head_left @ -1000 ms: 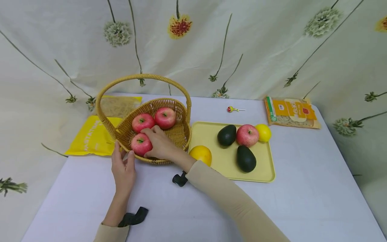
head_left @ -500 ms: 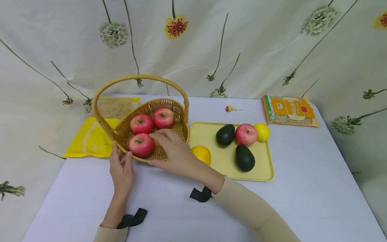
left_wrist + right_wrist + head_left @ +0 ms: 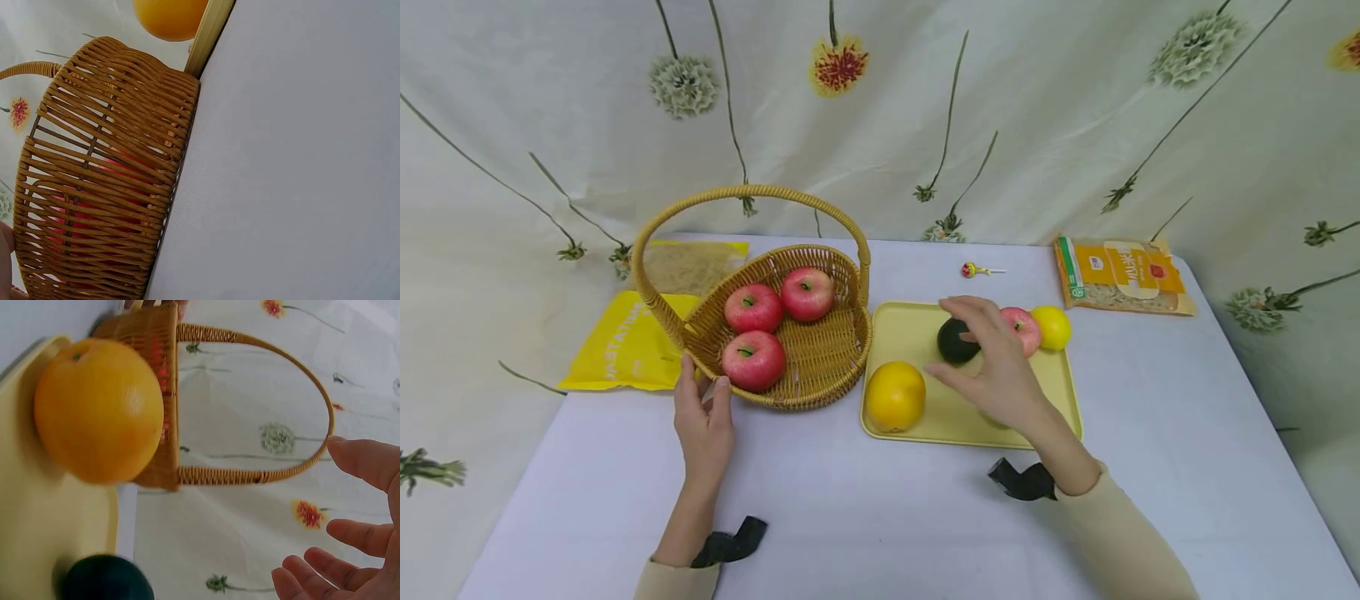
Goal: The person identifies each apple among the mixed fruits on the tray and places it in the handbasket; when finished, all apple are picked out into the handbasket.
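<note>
My left hand [image 3: 703, 433] holds the near left end of a wicker basket [image 3: 808, 400], thumb and fingers at its rim. Three red apples [image 3: 754, 361] lie inside; in the left wrist view they show through the basket's [image 3: 103, 169] weave. Over the yellow tray [image 3: 887, 312], my right hand [image 3: 1000, 371] is spread with thumb and fingers apart, nothing between them. It partly covers the dark green avocado [image 3: 955, 342] and the tray's red apple [image 3: 1025, 329], and hides the nearer avocado. An orange [image 3: 895, 397] sits at the tray's left end, also large in the right wrist view.
A lemon [image 3: 1051, 327] sits at the tray's right edge. Behind the tray lie a lollipop [image 3: 970, 269] and an orange grain packet [image 3: 1123, 275]. A yellow pasta bag [image 3: 625, 346] lies left of the basket, whose tall handle [image 3: 752, 192] arches above it.
My right hand has let go of the front apple in the basket and moved right, over the tray. My left hand has stayed at the basket.
</note>
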A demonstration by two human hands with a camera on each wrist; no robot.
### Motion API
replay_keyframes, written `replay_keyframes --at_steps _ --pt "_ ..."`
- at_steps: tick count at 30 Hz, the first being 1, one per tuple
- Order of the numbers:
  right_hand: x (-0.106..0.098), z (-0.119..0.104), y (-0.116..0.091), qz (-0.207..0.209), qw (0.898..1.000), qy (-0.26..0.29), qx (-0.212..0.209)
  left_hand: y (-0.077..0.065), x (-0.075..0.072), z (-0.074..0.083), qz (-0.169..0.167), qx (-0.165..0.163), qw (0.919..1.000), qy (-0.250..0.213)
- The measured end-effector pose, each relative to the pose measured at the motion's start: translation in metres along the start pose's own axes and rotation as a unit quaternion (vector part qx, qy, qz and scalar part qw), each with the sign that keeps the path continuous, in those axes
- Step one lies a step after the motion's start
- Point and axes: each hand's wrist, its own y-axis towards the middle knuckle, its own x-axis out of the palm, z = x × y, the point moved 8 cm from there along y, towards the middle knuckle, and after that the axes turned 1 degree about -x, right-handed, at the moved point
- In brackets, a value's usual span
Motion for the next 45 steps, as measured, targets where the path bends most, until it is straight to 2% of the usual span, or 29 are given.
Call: replay_keyframes --at_steps 8,15,21,28,45 --pt "-0.051 0.049 -0.011 0.067 0.996 -0.044 0.049 0.001 0.0 -0.001 0.0 0.003 1.0 -0.004" --pt "-0.074 0.088 -0.019 0.086 0.987 -0.067 0.119 0.001 0.001 -0.001 0.0 0.005 0.9999 -0.01" --pt "-0.077 0.108 -0.022 0.089 0.981 -0.072 0.158 0.001 0.001 -0.001 0.0 0.001 1.0 -0.005" --pt "-0.073 0.119 -0.023 0.081 0.976 -0.068 0.191 0.001 0.001 0.0 -0.001 -0.001 1.0 -0.002" --pt "-0.064 0.137 -0.024 0.071 0.975 -0.043 0.207 0.0 0.0 -0.003 -0.002 -0.009 0.9999 0.005"
